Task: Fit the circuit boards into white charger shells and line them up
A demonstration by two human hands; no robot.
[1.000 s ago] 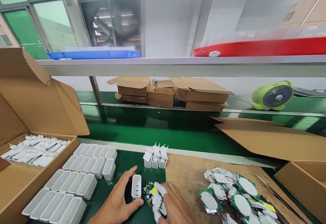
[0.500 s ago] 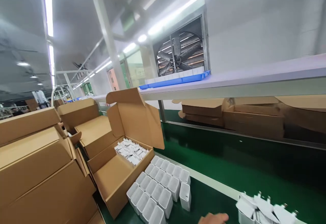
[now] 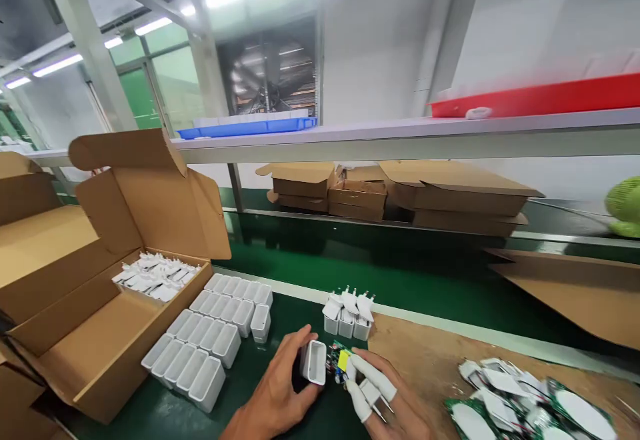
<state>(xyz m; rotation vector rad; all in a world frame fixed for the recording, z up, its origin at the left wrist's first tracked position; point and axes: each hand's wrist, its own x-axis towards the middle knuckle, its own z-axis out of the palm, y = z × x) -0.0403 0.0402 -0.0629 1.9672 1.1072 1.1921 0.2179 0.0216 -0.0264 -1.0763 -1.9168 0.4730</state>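
The left hand (image 3: 280, 397) grips a white shell (image 3: 314, 362) by its sides, its open end facing the circuit board (image 3: 339, 364) pinched in the right hand (image 3: 385, 397).

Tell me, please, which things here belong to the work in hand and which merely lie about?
In hand: white charger shell, circuit board, left hand, right hand.
Lying about: blue tray, red tray, green fan, flattened cartons.
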